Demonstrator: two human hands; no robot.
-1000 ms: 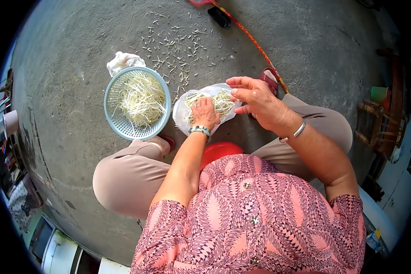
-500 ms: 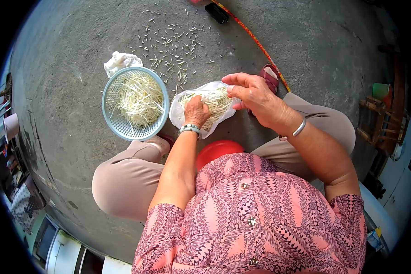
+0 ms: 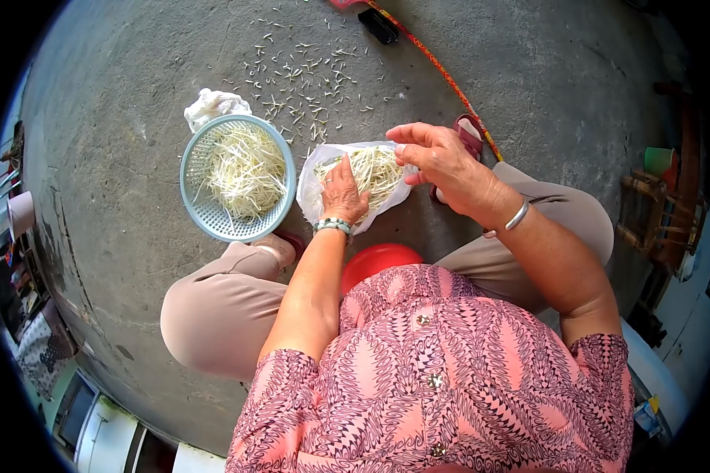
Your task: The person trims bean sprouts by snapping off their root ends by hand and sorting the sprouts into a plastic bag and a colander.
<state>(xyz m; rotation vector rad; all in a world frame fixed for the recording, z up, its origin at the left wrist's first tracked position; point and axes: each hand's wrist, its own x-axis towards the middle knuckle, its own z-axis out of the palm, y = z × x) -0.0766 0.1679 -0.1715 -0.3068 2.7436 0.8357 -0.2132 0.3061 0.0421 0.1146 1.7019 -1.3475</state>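
Observation:
My left hand [image 3: 343,194], with a beaded bracelet at the wrist, lies over the bean sprouts [image 3: 379,175] in a white plastic bag [image 3: 312,203]. Its fingers are stretched out and point away from me. To the right of the bag, my right hand [image 3: 443,164] hovers at its edge, thumb and fingers curved apart with nothing visible between them. A light blue colander [image 3: 191,206] stands left of the bag. It holds a heap of pale sprouts [image 3: 248,172].
Many small trimmed bits [image 3: 312,83] lie scattered on the concrete floor beyond the bag. A crumpled white bag [image 3: 213,106] sits behind the colander. A red stool [image 3: 379,258] is beneath me. A red-and-yellow patterned strip [image 3: 442,72] runs from a black object [image 3: 379,27] to my right shoe [image 3: 467,138].
My left hand has straightened its fingers, which were curled down into the sprouts, and shifted slightly right. My right hand stays nearly in place.

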